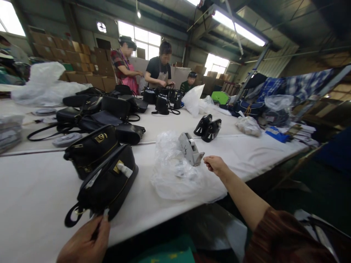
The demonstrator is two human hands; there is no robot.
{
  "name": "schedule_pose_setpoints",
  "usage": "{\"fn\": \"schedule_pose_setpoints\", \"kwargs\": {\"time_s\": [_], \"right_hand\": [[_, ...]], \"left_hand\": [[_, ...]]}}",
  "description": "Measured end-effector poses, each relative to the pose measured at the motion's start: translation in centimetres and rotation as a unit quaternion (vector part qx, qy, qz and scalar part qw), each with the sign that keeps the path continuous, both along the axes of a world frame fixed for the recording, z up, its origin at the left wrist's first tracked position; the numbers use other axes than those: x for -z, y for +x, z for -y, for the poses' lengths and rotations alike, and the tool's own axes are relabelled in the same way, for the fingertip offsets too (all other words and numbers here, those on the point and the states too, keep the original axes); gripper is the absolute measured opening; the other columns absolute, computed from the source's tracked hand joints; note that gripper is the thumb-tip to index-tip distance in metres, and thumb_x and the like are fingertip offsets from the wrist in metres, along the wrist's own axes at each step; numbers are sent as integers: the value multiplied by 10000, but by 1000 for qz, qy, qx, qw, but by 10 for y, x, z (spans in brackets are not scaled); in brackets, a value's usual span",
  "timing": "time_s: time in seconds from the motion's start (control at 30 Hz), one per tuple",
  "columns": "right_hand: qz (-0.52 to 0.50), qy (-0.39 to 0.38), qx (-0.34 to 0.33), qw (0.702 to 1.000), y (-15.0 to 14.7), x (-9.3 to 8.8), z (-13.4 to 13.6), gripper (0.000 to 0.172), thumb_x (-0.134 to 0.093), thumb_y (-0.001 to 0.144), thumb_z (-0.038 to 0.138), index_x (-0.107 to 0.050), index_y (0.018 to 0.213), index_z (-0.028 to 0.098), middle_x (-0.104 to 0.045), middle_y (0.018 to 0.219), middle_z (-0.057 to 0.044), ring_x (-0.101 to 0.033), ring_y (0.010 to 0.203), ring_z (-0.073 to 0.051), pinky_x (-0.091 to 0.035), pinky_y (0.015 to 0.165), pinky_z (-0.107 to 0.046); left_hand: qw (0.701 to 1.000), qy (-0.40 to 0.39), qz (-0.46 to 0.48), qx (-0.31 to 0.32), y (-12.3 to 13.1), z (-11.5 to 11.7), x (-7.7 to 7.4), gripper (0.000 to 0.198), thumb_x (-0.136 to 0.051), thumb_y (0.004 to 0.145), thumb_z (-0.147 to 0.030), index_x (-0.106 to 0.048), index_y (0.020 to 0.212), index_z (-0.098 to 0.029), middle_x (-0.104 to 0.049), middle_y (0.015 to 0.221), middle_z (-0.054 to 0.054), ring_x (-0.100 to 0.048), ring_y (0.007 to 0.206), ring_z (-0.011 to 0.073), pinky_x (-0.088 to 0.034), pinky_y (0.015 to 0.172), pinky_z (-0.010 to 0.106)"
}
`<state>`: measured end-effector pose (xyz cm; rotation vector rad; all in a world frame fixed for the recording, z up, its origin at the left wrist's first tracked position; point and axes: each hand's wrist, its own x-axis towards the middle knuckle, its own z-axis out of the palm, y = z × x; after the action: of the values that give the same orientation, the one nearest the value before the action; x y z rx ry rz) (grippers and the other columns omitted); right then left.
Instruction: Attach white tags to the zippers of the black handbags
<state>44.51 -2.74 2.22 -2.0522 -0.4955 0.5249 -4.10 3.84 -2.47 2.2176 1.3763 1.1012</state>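
In front of me a black handbag (109, 182) with gold zips stands on the white table, tilted, its gold fitting (124, 168) partly wrapped in white. My left hand (85, 239) is closed at the bag's near end, thumb and finger pinching a small whitish piece there. A grey tape dispenser (189, 149) sits on crumpled clear plastic bags (172, 179). Just right of its cutting end, my right hand (215, 164) is closed in a pinch; anything between the fingertips is too small to make out. A second black handbag (93, 149) stands directly behind the first.
More black bags (115, 107) are piled at the back left, beside rolled grey straps (67, 139). Two small black items (208, 128) stand beyond the dispenser. Several people (160, 67) work across the table (33, 190). Clothes and bags (255, 98) crowd the right side.
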Motion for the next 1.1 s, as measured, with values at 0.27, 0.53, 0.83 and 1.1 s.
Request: {"fn": "schedule_pose_setpoints", "kwargs": {"time_s": [0.27,0.53,0.83,1.1], "right_hand": [[88,-17,-134,987,-43,-7,13,133,-722,659,308,-712,638,177,-589,534,-12,-461,527,-146,-315,501,-268],[-49,91,-523,846,-248,-15,-19,234,-659,797,395,-719,721,183,-683,685,-32,-592,669,-167,-452,651,-274],[-74,78,-515,850,-313,8,-60,239,-677,715,397,-701,659,166,-652,626,-11,-561,615,-150,-423,598,-266],[-58,58,-488,869,-311,18,-64,260,-676,684,429,-700,644,173,-659,608,-16,-565,591,-158,-416,585,-278]], "left_hand": [[996,72,-43,-16,13,16,-11,215,-510,915,-204,-642,746,-183,-680,699,45,-640,644,167,-464,655,274],[997,51,-59,-27,18,24,-12,242,-487,916,-137,-558,690,-189,-630,689,58,-607,686,175,-455,684,289],[994,55,-93,-26,16,25,-8,202,-479,911,-128,-555,732,-186,-633,711,75,-611,695,199,-464,654,310],[991,61,-119,-32,17,24,-5,216,-467,921,-131,-549,730,-190,-630,706,74,-611,686,200,-466,639,317]]}}
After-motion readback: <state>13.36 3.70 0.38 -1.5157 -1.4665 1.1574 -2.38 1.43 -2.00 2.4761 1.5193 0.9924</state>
